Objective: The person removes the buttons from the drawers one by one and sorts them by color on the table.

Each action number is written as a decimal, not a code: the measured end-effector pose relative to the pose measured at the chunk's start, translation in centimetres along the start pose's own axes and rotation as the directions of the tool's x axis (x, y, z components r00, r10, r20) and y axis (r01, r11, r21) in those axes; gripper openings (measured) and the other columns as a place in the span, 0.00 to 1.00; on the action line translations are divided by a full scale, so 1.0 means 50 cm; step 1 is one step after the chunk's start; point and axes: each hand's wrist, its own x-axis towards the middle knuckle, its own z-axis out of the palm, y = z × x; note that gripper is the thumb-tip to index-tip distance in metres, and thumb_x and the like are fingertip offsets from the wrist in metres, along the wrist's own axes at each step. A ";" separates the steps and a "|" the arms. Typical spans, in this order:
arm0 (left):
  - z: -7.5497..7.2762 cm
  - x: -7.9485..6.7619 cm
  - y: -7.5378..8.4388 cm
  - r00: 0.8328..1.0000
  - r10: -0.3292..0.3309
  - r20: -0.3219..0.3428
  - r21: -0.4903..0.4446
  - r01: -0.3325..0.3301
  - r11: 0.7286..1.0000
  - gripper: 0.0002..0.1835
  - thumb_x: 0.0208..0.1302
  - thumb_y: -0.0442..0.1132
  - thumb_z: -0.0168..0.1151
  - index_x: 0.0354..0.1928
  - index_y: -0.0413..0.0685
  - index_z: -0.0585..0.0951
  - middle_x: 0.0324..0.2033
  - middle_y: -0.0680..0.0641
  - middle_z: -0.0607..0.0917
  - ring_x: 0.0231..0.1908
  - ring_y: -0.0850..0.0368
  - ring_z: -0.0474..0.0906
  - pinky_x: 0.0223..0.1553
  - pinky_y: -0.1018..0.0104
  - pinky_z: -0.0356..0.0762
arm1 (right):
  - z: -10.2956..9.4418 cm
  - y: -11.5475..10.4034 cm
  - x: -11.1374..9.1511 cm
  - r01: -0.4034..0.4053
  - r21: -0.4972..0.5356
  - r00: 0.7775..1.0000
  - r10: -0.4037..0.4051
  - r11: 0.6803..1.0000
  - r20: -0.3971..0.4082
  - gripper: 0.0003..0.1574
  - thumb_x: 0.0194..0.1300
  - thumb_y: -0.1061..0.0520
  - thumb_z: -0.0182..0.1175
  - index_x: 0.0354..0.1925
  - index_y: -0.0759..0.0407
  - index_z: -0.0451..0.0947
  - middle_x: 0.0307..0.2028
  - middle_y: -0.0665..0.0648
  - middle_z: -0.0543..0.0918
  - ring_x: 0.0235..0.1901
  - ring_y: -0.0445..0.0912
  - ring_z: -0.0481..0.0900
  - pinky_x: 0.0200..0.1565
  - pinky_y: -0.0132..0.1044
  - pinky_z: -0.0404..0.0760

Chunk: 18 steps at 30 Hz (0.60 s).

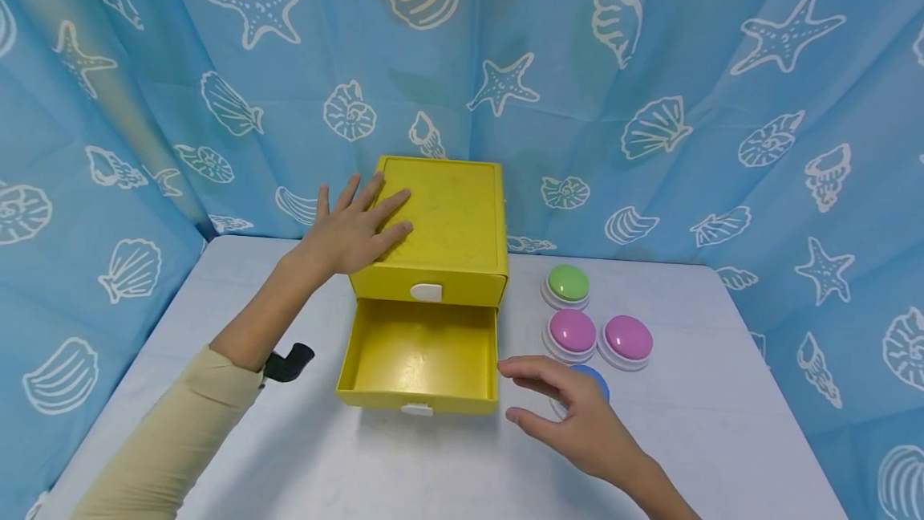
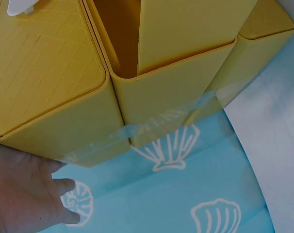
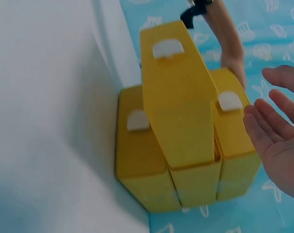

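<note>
A yellow drawer unit (image 1: 447, 223) stands near the back of the table, its middle drawer (image 1: 419, 355) pulled out with only the bare bottom showing. My left hand (image 1: 345, 235) rests on the unit's top at the left edge, fingers spread. Just right of the drawer's front corner hovers my right hand (image 1: 577, 424), thumb and fingers apart and nothing between them. Whether its fingertips touch the drawer's side I cannot tell. In the right wrist view, white handles show on the pulled-out drawer (image 3: 178, 82) and on the closed drawers above and below it.
Right of the unit sit dome-topped round buttons on white bases: a green button (image 1: 569, 282), a pink button (image 1: 573, 331), another pink button (image 1: 628, 337) and a blue button (image 1: 593, 380) partly hidden by my right hand. A blue seashell curtain (image 1: 563, 127) surrounds the white table (image 1: 686, 424).
</note>
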 end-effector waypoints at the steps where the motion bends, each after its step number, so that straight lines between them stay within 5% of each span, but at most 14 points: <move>1: 0.001 0.001 -0.001 1.000 -0.001 -0.001 0.003 0.001 1.000 0.36 0.77 0.66 0.32 0.80 0.61 0.50 0.79 0.42 0.40 0.75 0.36 0.30 0.66 0.31 0.21 | 0.007 -0.001 0.000 0.002 0.012 1.000 -0.002 1.000 0.010 0.24 0.63 0.64 0.69 0.57 0.62 0.79 0.54 0.58 0.83 0.55 0.51 0.80 0.55 0.37 0.78; 18: -0.001 -0.002 -0.002 1.000 -0.005 0.008 0.001 0.005 1.000 0.37 0.76 0.66 0.32 0.81 0.62 0.49 0.79 0.42 0.39 0.76 0.37 0.29 0.66 0.31 0.20 | 0.106 0.016 0.005 -0.030 0.007 0.989 0.029 1.000 0.148 0.25 0.64 0.51 0.70 0.58 0.52 0.81 0.55 0.51 0.84 0.53 0.43 0.82 0.53 0.34 0.78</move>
